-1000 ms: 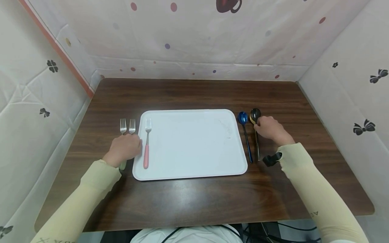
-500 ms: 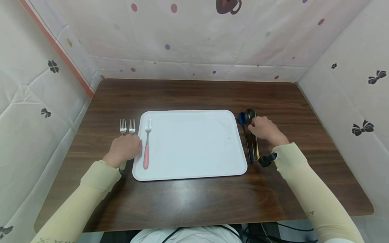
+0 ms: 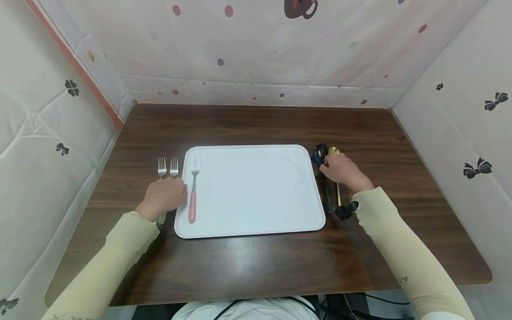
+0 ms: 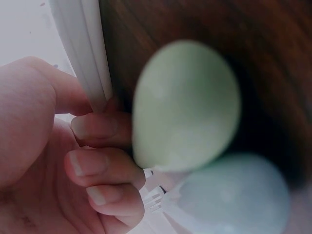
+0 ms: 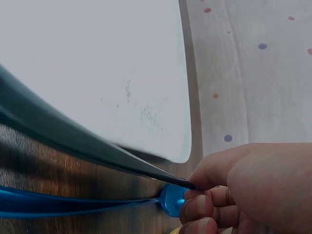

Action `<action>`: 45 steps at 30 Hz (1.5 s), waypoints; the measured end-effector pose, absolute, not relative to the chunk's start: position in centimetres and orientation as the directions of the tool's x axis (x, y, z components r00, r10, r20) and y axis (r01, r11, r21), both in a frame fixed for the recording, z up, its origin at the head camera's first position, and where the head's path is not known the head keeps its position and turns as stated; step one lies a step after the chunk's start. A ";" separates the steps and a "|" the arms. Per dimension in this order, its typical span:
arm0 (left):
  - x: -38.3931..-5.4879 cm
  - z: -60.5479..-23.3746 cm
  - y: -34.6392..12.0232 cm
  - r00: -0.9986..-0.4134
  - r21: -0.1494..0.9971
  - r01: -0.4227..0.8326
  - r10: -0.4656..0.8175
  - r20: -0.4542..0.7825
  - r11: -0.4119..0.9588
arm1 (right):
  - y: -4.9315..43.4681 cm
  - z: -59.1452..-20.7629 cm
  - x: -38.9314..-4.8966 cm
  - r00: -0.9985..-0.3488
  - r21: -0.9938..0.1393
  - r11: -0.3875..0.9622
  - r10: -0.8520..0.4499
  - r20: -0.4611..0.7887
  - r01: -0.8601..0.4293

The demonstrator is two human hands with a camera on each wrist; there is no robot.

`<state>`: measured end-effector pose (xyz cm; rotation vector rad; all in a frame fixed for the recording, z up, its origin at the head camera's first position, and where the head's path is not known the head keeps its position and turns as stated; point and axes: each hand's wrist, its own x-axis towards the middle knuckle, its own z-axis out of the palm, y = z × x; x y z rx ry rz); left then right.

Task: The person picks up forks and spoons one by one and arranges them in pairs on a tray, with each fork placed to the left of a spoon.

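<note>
My left hand [image 3: 163, 196] grips the left rim of a white tray [image 3: 256, 191], thumb and fingers on either side of the edge. A pink-handled fork [image 3: 193, 206] lies on the tray near that hand. Beneath the hand are two more forks, one with a green handle [image 4: 187, 105], the other with a pale blue handle [image 4: 239, 195]. At the tray's right, my right hand [image 3: 345, 172] pinches a black spoon [image 5: 83, 141] by its handle. It is held over a blue spoon [image 5: 63, 201], partly covering it in the head view. A gold spoon [image 3: 338, 195] lies partly hidden below the hand.
The brown wooden table [image 3: 256, 266] meets white patterned cloth walls at the back and sides. A black device [image 3: 346, 210] is fixed at the right wrist. Cables hang below the table's front edge.
My right hand has moved left with the black spoon, from over the gold spoon to over the blue one. The gold spoon is now uncovered. The left hand and tray stay put.
</note>
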<state>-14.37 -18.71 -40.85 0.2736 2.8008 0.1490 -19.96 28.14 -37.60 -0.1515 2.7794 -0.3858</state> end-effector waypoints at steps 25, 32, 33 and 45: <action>-14.3 -40.7 -18.7 -0.931 0.133 0.172 0.205 -0.302 0.976 | 26.1 -37.6 -20.0 -0.937 -0.306 0.949 -0.178 -0.301 -0.082; -14.4 -40.7 -18.6 -0.928 0.139 0.169 0.206 -0.312 0.976 | 25.9 -37.7 -20.2 -0.923 -0.353 0.930 -0.217 -0.318 -0.097; -14.4 -40.7 -18.6 -0.927 0.140 0.168 0.205 -0.313 0.976 | 25.8 -37.7 -20.2 -0.921 -0.359 0.928 -0.222 -0.320 -0.099; -14.4 -40.8 -18.7 -0.928 0.137 0.165 0.201 -0.315 0.977 | 25.3 -37.9 -20.3 -0.920 -0.377 0.918 -0.248 -0.304 -0.123</action>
